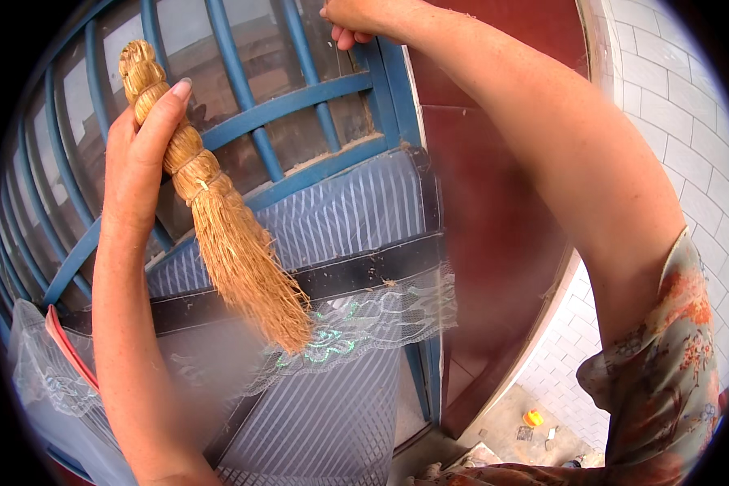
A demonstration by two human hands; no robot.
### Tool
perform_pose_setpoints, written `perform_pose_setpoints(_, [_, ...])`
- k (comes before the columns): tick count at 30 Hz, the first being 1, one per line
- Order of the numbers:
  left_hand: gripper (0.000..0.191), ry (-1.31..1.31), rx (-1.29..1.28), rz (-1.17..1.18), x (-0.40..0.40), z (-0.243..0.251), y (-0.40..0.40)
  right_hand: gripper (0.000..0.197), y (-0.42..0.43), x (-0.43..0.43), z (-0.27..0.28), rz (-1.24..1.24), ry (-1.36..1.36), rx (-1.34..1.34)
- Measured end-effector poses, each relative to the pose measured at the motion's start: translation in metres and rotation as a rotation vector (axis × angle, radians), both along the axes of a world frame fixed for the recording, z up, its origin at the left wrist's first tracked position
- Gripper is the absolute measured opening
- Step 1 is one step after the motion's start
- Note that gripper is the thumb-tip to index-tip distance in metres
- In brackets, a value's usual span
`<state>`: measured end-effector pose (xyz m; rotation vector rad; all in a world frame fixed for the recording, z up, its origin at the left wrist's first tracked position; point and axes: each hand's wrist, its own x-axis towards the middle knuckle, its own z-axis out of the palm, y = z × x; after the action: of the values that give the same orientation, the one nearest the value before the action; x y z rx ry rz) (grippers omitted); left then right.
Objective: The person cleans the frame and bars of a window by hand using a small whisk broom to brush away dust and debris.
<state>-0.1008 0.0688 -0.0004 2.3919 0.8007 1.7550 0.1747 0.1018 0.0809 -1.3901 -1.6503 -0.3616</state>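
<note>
A straw hand broom (234, 243) is held in my left hand (136, 152), with my thumb across its bound handle. Its bristles slant down to the right, in front of a striped cloth curtain (352, 206). Up at the top edge of the view is my right hand (364, 21), partly cut off, its visible fingers curled. It is near the corner of a blue barred frame (291, 100) with glass behind. Whether it holds anything cannot be seen. Below the curtain's dark band (370, 267) hangs white lace trim (376, 316) with green embroidery.
A dark red door panel (486, 243) stands to the right of the blue frame. Beyond it is a white tiled wall (674, 91). On the floor (504, 446) at lower right lie a yellow object (533, 418) and small debris. Dust coats the frame's lower ledge.
</note>
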Motion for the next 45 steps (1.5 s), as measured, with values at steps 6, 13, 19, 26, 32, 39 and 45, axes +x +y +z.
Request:
perform_pose_setpoints(6, [0.045,-0.010,-0.008,0.017,0.001,-0.001,-0.003,0.028,0.003,-0.003,0.009,-0.160,-0.024,-0.142])
perform_pose_setpoints(13, [0.045,-0.026,-0.013,0.022,0.003,-0.001,-0.003,0.015,0.033,-0.020,0.013,-0.495,-0.702,-0.651])
perform_pose_setpoints(19, [0.044,-0.011,-0.015,0.007,0.002,0.000,-0.004,0.012,-0.003,-0.012,-0.015,-0.185,-0.066,-0.177])
perform_pose_setpoints(26, [0.044,-0.007,-0.009,0.003,0.002,0.000,-0.002,0.017,-0.031,-0.014,-0.009,-0.106,0.012,0.006])
perform_pose_setpoints(32, [0.045,0.005,0.003,0.028,0.002,0.000,-0.003,0.017,0.010,-0.007,0.012,-0.175,0.055,-0.258])
perform_pose_setpoints(39, [0.046,-0.009,-0.008,0.013,0.001,0.000,0.000,0.015,0.039,-0.017,-0.005,-0.320,-0.295,-0.515])
perform_pose_setpoints(45, [0.045,-0.025,0.010,0.030,0.003,-0.001,-0.002,0.011,-0.015,-0.012,-0.010,-0.059,0.056,0.032])
